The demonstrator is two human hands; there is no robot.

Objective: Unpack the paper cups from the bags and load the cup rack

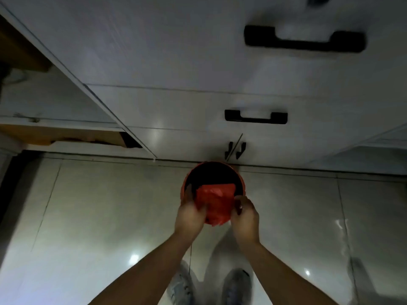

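A glossy tiled floor (88, 216) meets the foot of a white cabinet (176, 62) fitted with black handles (304, 41). A round red bin (240, 175) with a dark interior stands on the floor against the cabinet base, and two grey shoes (236, 285) show at the lower edge of the view. A crumpled red plastic bag (214, 202) is held over the bin opening: the left hand (190, 213) has its grip clamped on the bag's left edge, and the right hand (245, 216) has its grip clamped on the right edge.
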